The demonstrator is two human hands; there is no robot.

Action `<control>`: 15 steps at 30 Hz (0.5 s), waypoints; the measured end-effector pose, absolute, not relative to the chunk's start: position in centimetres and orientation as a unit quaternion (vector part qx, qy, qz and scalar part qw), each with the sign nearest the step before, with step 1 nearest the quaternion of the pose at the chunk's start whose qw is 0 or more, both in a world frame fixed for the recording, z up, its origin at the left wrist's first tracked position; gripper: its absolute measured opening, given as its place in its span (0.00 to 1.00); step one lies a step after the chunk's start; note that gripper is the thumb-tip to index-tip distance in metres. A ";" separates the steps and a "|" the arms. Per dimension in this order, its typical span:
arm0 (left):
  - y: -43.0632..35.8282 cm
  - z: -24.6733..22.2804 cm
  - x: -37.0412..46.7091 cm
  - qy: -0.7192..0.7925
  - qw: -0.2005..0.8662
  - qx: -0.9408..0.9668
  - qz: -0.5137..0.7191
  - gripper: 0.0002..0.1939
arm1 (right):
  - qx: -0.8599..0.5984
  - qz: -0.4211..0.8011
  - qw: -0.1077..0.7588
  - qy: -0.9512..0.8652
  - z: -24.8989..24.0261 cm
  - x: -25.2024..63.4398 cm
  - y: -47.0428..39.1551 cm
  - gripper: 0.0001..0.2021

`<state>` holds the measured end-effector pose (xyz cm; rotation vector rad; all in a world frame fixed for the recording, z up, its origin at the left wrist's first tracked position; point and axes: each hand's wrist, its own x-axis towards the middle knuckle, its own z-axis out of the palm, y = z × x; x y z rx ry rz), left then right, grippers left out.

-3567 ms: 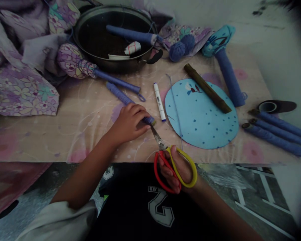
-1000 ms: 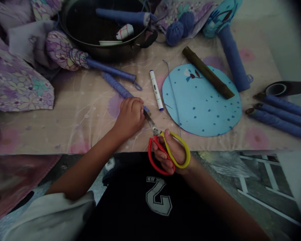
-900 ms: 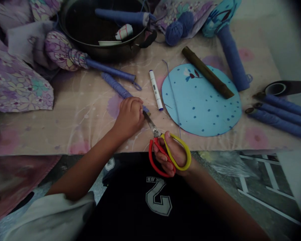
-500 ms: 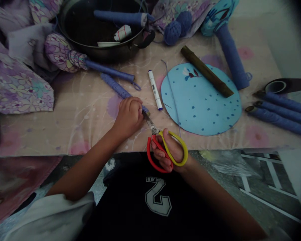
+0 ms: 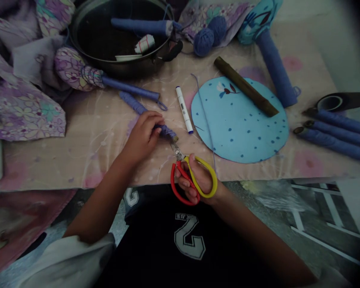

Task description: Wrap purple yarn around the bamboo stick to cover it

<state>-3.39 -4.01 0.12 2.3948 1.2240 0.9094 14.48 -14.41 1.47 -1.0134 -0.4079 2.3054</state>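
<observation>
My left hand [image 5: 145, 134] grips a stick wrapped in blue yarn [image 5: 132, 102] near its lower end, with thumb and fingers around it. The wrapped stick lies slanting on the table, its bare tip showing beyond my fingers. Scissors with one red and one yellow handle [image 5: 210, 177] are in my right hand [image 5: 198, 178], whose fingers pass through the loops. Their blades point up and left and reach the stick's lower end; the blade tips are hidden there. A white marker [image 5: 184, 110] lies just right of the stick.
A blue dotted round sheet [image 5: 240, 132] lies at the right under a bare brown stick [image 5: 246, 86]. Behind are a black pan [image 5: 108, 60] and blue yarn balls [image 5: 203, 41]. Several wrapped sticks [image 5: 333, 140] lie far right, floral cloth [image 5: 27, 112] at left.
My left hand has shifted left and back along the stick, uncovering more of its lower end. The scissors and my right hand have moved slightly left.
</observation>
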 end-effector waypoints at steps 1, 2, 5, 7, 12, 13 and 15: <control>-3.8 0.2 -3.6 0.417 0.161 0.840 0.307 0.10 | -0.382 0.864 0.289 -0.155 1.4 14.5 -14.4 0.30; -3.6 0.4 -3.9 0.408 0.174 0.846 0.296 0.10 | -0.385 0.863 0.287 -0.156 1.4 14.5 -14.4 0.30; -3.1 0.7 -4.2 0.383 0.205 0.861 0.265 0.09 | -0.384 0.864 0.285 -0.157 1.4 14.5 -14.4 0.30; -3.0 0.8 -4.2 0.375 0.205 0.869 0.251 0.08 | -0.380 0.866 0.286 -0.156 1.4 14.5 -14.5 0.29; -3.4 1.0 -3.5 0.384 0.133 0.892 0.196 0.09 | -0.389 0.860 0.306 -0.127 1.8 14.5 -14.6 0.26; -3.4 0.9 -3.3 0.391 0.120 0.894 0.185 0.09 | -0.386 0.864 0.303 -0.112 1.9 14.6 -14.5 0.25; -3.5 0.8 -2.9 0.403 0.105 0.892 0.177 0.09 | -0.375 0.876 0.291 -0.085 2.3 14.7 -14.3 0.25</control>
